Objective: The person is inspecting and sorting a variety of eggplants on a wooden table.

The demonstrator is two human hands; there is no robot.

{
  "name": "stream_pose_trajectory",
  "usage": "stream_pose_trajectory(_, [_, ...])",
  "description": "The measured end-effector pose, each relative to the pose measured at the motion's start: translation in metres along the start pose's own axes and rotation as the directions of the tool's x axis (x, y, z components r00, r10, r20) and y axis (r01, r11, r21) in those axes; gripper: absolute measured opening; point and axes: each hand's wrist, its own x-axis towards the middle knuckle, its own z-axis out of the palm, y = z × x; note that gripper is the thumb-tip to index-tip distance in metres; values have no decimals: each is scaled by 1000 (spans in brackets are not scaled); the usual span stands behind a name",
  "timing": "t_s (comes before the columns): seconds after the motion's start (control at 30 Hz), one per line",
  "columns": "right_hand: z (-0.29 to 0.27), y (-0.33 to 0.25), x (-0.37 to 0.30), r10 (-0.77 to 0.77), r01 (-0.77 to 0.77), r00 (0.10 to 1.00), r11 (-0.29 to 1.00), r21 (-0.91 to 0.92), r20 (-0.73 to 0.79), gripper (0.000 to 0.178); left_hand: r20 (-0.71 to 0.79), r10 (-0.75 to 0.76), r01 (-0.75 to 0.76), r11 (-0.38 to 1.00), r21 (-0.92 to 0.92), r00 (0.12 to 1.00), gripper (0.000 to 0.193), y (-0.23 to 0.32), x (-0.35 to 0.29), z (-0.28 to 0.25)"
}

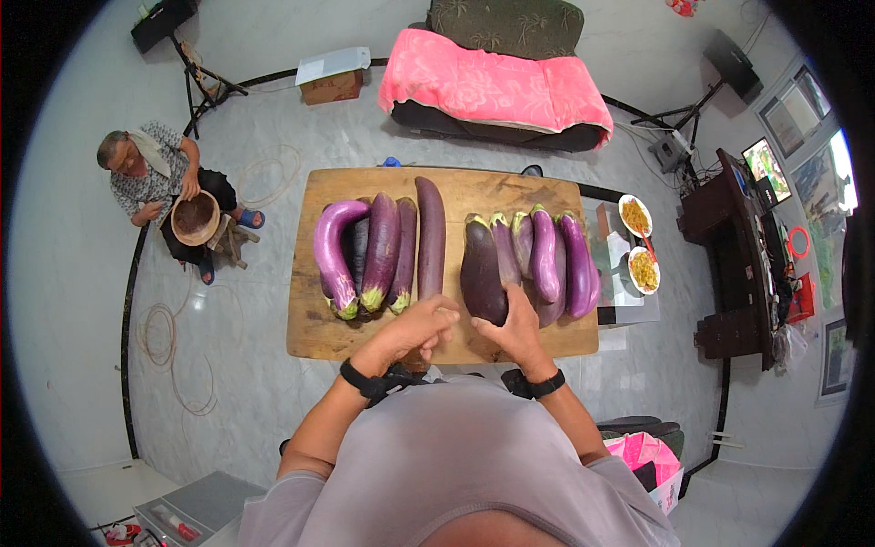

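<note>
My right hand (517, 330) grips the lower end of a broad dark eggplant (481, 264), thumb and fingers on either side of it. This eggplant lies on the wooden table (510, 187), leftmost in the right-hand group, its green cap pointing away from me. My left hand (421, 328) is empty, its fingers loosely bent and apart, at the near end of a long brownish-purple eggplant (430, 232). Whether it touches that one I cannot tell. Left of it lie several more, including a curved light-purple eggplant (335, 246). A glossy purple eggplant (576, 264) is outermost on the right.
Two plates of food, one farther plate (635, 215) and one nearer plate (643, 271), stand beyond the table's right edge. A person (173, 178) sits at the left holding a round bowl (195, 219). A pink-covered couch (497, 87) stands behind; coiled tubing (159, 342) lies on the floor.
</note>
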Motion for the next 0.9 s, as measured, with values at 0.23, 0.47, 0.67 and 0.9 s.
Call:
stream_pose_trajectory(0.23, [-2,1,6,191,-215,975,934,-284,-109,70,-149,166,-66,852,520,975,47,-20,16,3])
stream_pose_trajectory(0.47, [-1,8,33,128,-266,941,852,-452,-312,64,-353,569,112,414,903,742,45,-27,34,14])
stream_pose_trajectory(0.67, [-1,5,44,126,-267,946,824,-499,-298,63,-307,691,298,137,945,655,60,-49,63,14])
stream_pose_trajectory(0.9, [1,8,41,7,-208,930,835,-509,-368,51,-430,498,442,102,891,753,72,-48,74,21])
